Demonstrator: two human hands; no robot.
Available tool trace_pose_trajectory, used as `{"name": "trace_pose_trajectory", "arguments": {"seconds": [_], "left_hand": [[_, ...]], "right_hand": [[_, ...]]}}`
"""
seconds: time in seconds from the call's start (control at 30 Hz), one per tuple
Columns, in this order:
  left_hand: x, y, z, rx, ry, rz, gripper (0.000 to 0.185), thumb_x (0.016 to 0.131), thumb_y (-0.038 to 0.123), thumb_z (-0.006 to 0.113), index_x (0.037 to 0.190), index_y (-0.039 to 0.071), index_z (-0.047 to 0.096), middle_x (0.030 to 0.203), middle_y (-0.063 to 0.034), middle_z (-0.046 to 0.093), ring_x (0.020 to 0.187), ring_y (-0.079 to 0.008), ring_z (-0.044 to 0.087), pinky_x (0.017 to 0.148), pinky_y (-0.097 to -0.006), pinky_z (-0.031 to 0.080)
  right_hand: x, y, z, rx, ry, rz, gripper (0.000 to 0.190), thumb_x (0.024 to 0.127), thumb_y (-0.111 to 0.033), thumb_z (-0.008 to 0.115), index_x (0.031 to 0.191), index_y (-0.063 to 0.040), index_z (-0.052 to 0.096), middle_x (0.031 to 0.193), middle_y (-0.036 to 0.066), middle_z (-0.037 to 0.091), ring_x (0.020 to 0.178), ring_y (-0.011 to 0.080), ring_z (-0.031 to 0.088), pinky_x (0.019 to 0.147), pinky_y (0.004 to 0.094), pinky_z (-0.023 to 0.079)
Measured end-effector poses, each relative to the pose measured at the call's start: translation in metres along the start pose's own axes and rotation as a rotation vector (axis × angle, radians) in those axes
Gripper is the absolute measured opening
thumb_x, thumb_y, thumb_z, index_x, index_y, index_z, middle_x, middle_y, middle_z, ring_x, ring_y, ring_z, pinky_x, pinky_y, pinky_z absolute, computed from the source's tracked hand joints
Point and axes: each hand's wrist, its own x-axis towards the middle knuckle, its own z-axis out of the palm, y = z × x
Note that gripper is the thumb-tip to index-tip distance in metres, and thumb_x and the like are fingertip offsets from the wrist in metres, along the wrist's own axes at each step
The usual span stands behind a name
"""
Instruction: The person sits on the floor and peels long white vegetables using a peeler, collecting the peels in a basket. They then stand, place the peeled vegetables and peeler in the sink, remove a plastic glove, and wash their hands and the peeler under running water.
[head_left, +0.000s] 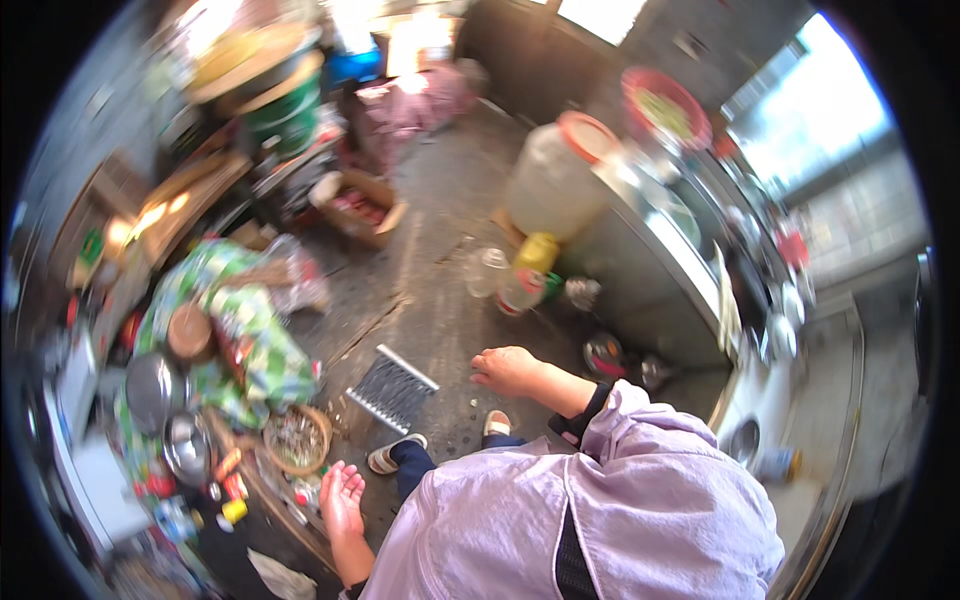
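My left hand (343, 496) is held palm up, with nothing in it, beside a cluttered low table. Just beyond its fingers is a round wicker basket (328, 444) of small loose items. Over the floor ahead of my body, my right hand (511, 370) hangs with loosely bent fingers and no visible object in its grasp; its palm is partly hidden. A grey slatted panel with pale edges (392, 388) lies on the floor between the hands, touching neither. My sandalled feet (387, 455) stand close to it.
A green checked cloth (259, 349) and a shiny metal pot (187, 448) are on the left. Clear plastic jars (487, 271) stand near a large red-lidded barrel (551, 180). A counter (660, 225) runs along the right. Farther ahead is an open cardboard box (382, 225).
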Motion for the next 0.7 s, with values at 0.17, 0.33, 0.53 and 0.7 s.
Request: {"name": "trace_pose_trajectory", "arguments": {"seconds": [0.17,0.33,0.53,0.7], "left_hand": [[-0.001,-0.03,0.121,0.229,-0.253,-0.001,0.027,0.096,0.022,0.056,0.117,0.006,0.058,0.099,-0.0078,0.065,0.083,-0.0157,0.061,0.078,-0.0309,0.051],[-0.009,-0.059,0.245,0.376,-0.472,-0.027,0.027,0.096,0.022,0.058,0.117,0.005,0.058,0.099,-0.0079,0.066,0.083,-0.0142,0.062,0.077,-0.0296,0.053],[-0.016,-0.076,0.338,0.585,-0.619,-0.076,0.023,0.096,0.02,0.057,0.114,0.006,0.058,0.097,-0.0068,0.066,0.079,-0.0125,0.063,0.074,-0.0278,0.053],[0.01,-0.078,0.402,0.649,-0.626,-0.147,0.023,0.096,0.02,0.058,0.114,0.005,0.058,0.097,-0.008,0.067,0.077,-0.0127,0.064,0.073,-0.0283,0.054]], "right_hand": [[-0.132,0.107,0.011,0.248,0.13,0.232,0.037,0.091,-0.041,0.054,0.102,-0.007,0.065,0.096,0.015,0.067,0.095,0.0339,0.064,0.081,0.0455,0.051],[-0.239,0.173,0.017,0.413,0.262,0.487,0.037,0.092,-0.039,0.054,0.105,-0.007,0.066,0.098,0.015,0.068,0.097,0.0334,0.063,0.082,0.0442,0.05],[-0.297,0.219,0.019,0.713,0.423,0.656,0.036,0.093,-0.036,0.056,0.109,-0.005,0.065,0.099,0.016,0.068,0.095,0.0331,0.064,0.083,0.0401,0.05],[-0.3,0.254,0.02,0.85,0.549,0.707,0.034,0.092,-0.035,0.058,0.108,-0.006,0.066,0.098,0.015,0.068,0.095,0.0325,0.064,0.081,0.0395,0.05]]}}
